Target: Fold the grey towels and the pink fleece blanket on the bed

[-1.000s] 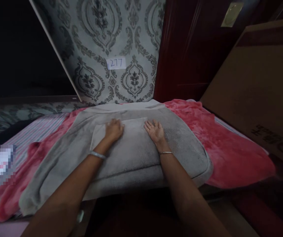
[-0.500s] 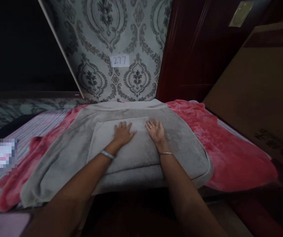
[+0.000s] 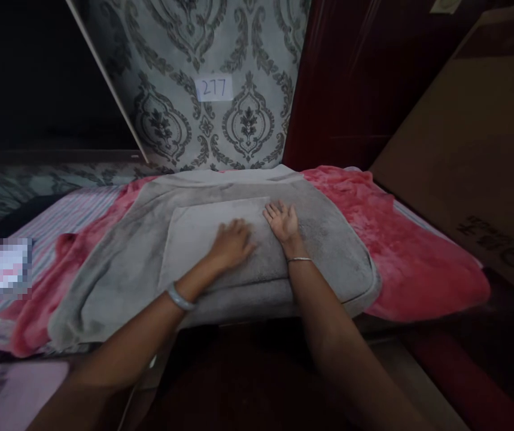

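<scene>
Directly under both hands: grey towel [image 3: 328, 239]; L hand [image 3: 234, 244] flat, fingers open; R hand [image 3: 283, 222] just beside, also open.

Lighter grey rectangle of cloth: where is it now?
The lighter grey rectangle lies flat at the head view's centre, on the larger grey towel, under the left hand, with the right hand at its right edge.

A pink blanket [image 3: 418, 257] lies over a striped sheet [image 3: 72, 215], patterned wallpaper [image 3: 185, 36] behind, a cardboard box [image 3: 463, 149] beside
</scene>
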Demonstrator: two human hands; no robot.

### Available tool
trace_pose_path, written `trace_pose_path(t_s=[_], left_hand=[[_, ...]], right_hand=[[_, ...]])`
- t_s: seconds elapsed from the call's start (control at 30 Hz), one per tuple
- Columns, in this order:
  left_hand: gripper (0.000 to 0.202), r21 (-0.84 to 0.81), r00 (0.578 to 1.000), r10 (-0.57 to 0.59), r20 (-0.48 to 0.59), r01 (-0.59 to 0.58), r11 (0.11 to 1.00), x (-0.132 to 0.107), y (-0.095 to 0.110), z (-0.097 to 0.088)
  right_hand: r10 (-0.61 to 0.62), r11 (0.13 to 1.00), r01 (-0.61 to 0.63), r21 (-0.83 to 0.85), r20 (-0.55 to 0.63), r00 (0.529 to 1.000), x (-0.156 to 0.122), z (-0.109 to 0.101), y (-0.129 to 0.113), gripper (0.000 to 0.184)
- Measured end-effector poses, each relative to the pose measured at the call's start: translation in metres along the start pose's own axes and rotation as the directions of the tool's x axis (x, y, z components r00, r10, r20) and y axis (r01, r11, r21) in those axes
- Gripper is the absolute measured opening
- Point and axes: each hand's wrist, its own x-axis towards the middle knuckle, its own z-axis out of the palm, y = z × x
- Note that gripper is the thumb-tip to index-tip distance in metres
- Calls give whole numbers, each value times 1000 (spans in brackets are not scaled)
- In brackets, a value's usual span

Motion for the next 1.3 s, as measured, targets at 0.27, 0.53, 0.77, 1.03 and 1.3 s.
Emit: trace_pose_path(t_s=[0.27,0.53,0.77,1.03,1.3], left_hand=[[65,32,990,143,7,-143,989,-25,47,38],[73,59,986,-163,-40,165,984,-83,-49,25],[61,38,948,-299,-111,304,952,-111,-89,2],[64,-21,977,212,9,-212,977,-45,47,18],[72,78,946,321,-56,-316,946,-23,86,59]], right_hand=[[-11,1000,11,2,21,1000,2,-2,0,52],[-14,999,15,-33,25,1000,-2,-1,1,53],[1,1000,-1,-17,-32,999,-10,6,-11,54],[-61,995,61,-73,0,998,-53,-19,-54,51],[-45,994,43,-101,-12,999,-74,-49,-30,53]])
